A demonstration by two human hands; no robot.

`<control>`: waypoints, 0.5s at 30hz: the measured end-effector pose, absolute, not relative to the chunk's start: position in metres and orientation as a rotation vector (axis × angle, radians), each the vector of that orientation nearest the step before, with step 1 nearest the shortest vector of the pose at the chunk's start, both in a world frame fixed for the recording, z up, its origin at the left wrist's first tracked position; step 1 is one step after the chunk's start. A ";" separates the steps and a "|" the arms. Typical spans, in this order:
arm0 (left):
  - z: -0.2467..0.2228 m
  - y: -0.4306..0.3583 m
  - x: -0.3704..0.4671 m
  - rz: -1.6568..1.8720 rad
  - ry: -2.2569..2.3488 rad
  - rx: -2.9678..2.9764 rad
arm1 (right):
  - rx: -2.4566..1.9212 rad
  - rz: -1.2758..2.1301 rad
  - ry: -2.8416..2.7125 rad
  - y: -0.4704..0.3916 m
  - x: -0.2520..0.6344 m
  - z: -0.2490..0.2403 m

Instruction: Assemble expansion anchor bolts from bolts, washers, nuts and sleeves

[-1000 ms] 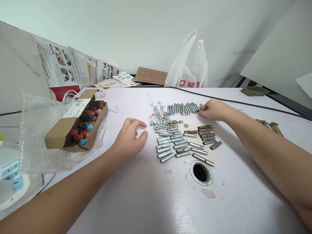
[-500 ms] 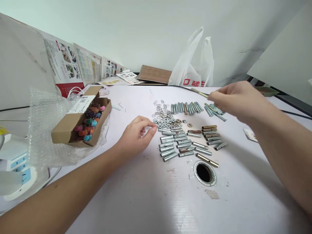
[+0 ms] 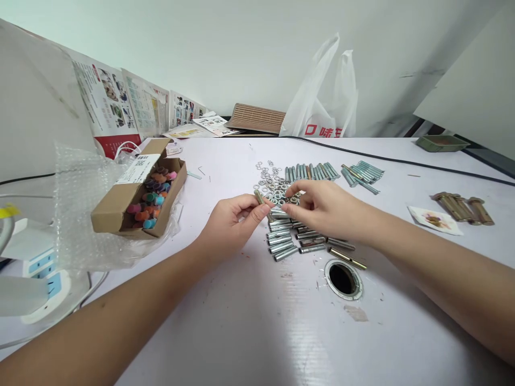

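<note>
My left hand (image 3: 231, 222) is closed, pinching a dull gold bolt (image 3: 259, 197) between thumb and fingers; its lower part is partly hidden. Just to the right, my right hand (image 3: 324, 206) hovers at the nuts (image 3: 276, 187), thumb and forefinger apart, with nothing visible between them. Thin washers (image 3: 263, 170) are scattered behind the nuts. Below both hands lie rows of metal sleeves (image 3: 280, 240), partly covered by my right hand. A row of silvery bolts (image 3: 298, 172) lies behind my right hand, with another bolt group (image 3: 366, 172) to its right.
On the left, an open cardboard box (image 3: 108, 214) of colourful capped items rests on bubble wrap (image 3: 76, 214). A round hole (image 3: 341, 280) opens in the tabletop near the sleeves. Large brass-coloured bolts (image 3: 462, 208) lie right, by a small packet (image 3: 430, 219). A white plastic bag (image 3: 317, 107) stands behind.
My right hand has come down and left from the right side to the nuts. The bolt it held is now apparently in my left hand, which was empty before.
</note>
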State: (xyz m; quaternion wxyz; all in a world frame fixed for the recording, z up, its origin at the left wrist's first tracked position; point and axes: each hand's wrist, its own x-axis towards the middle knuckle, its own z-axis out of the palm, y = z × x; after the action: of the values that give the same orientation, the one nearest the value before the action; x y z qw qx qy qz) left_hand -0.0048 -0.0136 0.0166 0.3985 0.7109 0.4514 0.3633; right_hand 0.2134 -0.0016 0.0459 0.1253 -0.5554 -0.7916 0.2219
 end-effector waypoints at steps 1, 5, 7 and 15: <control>0.016 -0.012 -0.006 0.905 1.188 1.872 | -1.692 0.511 -2.313 0.006 0.219 0.043; 0.012 -0.004 -0.010 0.826 1.346 2.081 | -1.870 0.254 -2.316 0.029 0.236 0.030; 0.010 -0.001 -0.012 0.759 1.379 2.135 | -1.890 0.290 -2.318 0.034 0.240 0.029; 0.005 0.003 -0.014 0.617 1.411 2.149 | -1.892 0.411 -2.319 0.038 0.246 0.034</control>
State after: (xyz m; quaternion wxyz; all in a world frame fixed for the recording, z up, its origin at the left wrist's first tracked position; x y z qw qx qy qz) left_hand -0.0138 0.0035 0.0054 0.2462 0.7877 0.5173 0.2263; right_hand 0.2462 0.0382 0.0335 0.0605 -0.6252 -0.7662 0.1357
